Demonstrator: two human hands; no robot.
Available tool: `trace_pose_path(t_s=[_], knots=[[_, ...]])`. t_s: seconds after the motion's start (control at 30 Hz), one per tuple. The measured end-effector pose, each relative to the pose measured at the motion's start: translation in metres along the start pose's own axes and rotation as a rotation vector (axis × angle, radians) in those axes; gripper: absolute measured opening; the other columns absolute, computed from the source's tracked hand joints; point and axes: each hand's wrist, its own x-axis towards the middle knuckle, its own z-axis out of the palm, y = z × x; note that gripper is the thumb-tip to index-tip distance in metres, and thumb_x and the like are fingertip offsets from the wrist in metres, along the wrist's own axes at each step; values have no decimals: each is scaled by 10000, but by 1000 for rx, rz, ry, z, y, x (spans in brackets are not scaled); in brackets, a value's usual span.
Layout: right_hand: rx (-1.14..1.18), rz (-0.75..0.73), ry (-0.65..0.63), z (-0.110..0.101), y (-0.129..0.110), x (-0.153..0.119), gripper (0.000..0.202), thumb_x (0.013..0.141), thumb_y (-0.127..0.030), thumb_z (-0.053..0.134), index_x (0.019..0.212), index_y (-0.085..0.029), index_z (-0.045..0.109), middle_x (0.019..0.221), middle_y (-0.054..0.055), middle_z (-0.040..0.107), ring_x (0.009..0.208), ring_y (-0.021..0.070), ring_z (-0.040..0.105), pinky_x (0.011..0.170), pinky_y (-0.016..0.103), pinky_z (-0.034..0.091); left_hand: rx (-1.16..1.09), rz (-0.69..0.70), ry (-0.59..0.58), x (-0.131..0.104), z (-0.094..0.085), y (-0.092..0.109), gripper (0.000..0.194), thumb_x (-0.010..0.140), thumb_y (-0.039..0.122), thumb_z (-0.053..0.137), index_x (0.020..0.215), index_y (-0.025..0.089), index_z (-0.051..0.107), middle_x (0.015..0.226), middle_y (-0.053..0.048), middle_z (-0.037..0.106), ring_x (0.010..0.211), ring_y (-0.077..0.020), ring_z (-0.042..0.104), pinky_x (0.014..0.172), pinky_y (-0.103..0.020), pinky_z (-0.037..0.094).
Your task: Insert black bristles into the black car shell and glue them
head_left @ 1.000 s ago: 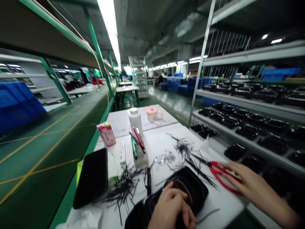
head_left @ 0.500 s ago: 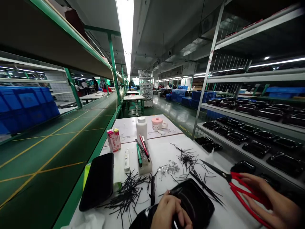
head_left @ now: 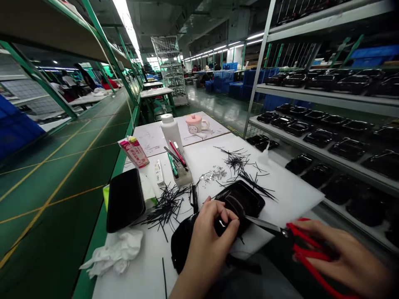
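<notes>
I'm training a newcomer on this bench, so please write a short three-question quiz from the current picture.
1. What does the right hand hold?
A) crumpled tissue
B) red-handled scissors
C) pink carton
2. True or false: the blades point toward the left hand.
3. Fill in the colour: the mug to the right of the white bottle has a ____ lid.

Key:
1. B
2. True
3. Pink
</notes>
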Motion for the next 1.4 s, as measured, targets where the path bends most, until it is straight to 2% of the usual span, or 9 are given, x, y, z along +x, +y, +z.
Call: trace_pose_path(t_s=[0.1, 0.5, 0.7, 0.83, 0.93, 1.03, 1.23, 1.3, 1.4], knots=[[-27, -117, -133, 6, 3, 1, 439, 816, -341, 824, 1244, -344, 725, 1108, 26, 794, 949, 244, 784, 836, 210, 630, -10, -2, -1, 0, 0, 0, 291, 886, 208, 590, 758, 256, 333, 850, -13, 731, 1111, -242, 639, 1277, -640, 193], [-106, -372, -183, 2, 8, 13, 569, 848, -287, 805, 1361, -317, 560, 1089, -7, 793, 896, 184, 796, 817, 132, 603, -66, -34, 17, -2, 4, -1, 297, 874, 206, 594, 741, 257, 334, 853, 0, 717, 1081, -220, 625, 1281, -519, 166], [-172, -364, -137, 8, 2, 2, 522, 895, -385, 760, 1368, -315, 553, 1117, 30, 786, 933, 225, 789, 853, 212, 628, -77, -34, 8, -2, 3, -1, 304, 875, 220, 598, 739, 257, 329, 829, 15, 699, 1000, -205, 637, 1281, -500, 148], [-92, -269, -190, -2, 8, 6, 486, 915, -386, 735, 1362, -337, 552, 1120, 29, 786, 902, 235, 791, 801, 245, 646, -66, -35, 10, -2, 3, -1, 298, 881, 235, 585, 733, 258, 327, 838, 0, 686, 1033, -216, 613, 1278, -506, 146], [-43, -39, -200, -17, 19, 31, 399, 942, -450, 672, 1303, -311, 571, 1073, 43, 793, 901, 254, 791, 772, 288, 651, -56, -30, 5, -2, 2, -2, 290, 881, 236, 575, 736, 258, 326, 828, -2, 678, 1056, -224, 597, 1276, -511, 145], [-166, 161, -96, -24, 31, 69, 424, 884, -562, 655, 1185, -264, 633, 1047, 100, 784, 893, 331, 770, 708, 397, 622, -48, -11, 5, -1, 2, -1, 290, 884, 247, 575, 743, 257, 321, 821, 4, 672, 1045, -222, 596, 1277, -516, 138], [-140, 131, -103, -15, 47, 132, 356, 847, -538, 664, 1030, -242, 742, 952, 72, 774, 819, 273, 721, 720, 376, 558, 19, -22, -27, 2, -3, -1, 253, 902, 258, 527, 746, 253, 327, 858, -11, 633, 1002, -226, 584, 1249, -554, 169], [-100, 146, -28, -10, 51, 153, 338, 903, -527, 650, 978, -208, 733, 976, 73, 753, 843, 237, 698, 783, 385, 562, 59, -31, -55, 3, -5, 1, 242, 912, 252, 524, 757, 250, 337, 878, -10, 629, 967, -217, 583, 1235, -549, 194], [26, 187, 78, 2, 55, 190, 320, 971, -450, 657, 1107, -161, 675, 1109, 81, 703, 977, 211, 676, 901, 424, 562, 165, -26, -110, 4, -9, 9, 234, 923, 214, 515, 759, 244, 351, 888, -11, 627, 935, -213, 573, 1183, -522, 267]])
